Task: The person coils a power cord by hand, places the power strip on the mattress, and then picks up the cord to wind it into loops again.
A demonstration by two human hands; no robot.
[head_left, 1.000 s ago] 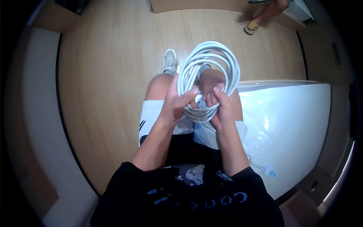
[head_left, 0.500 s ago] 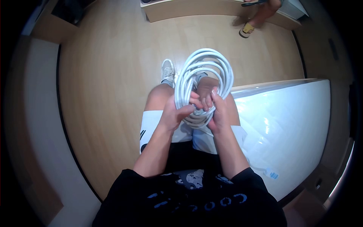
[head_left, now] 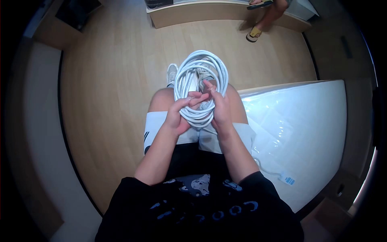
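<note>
A coiled white cable (head_left: 221,66) is held upright above my lap, in several loops. My left hand (head_left: 180,114) grips the lower left side of the coil, with its thumb over the loops and its fingers reaching through the middle. Around the lower right side my right hand (head_left: 219,108) is closed, fingertips curled inward. A pale connector (head_left: 204,105) shows inside the coil between both hands; which fingers touch it is unclear. A cable end with a blue-marked white tag (head_left: 287,178) lies on the plastic-wrapped mattress to my right.
The plastic-wrapped mattress (head_left: 298,129) stretches along my right side. Beyond my feet is wooden flooring (head_left: 117,80), with a low wooden platform (head_left: 201,14) across it. At the upper right are another person's legs and a yellow sandal (head_left: 254,34). A wooden cabinet (head_left: 54,28) stands at the upper left.
Both hands and the coil have shifted left in the view. The loops now face me more openly, and my left fingers extend further across the middle. The view has tilted slightly upward.
</note>
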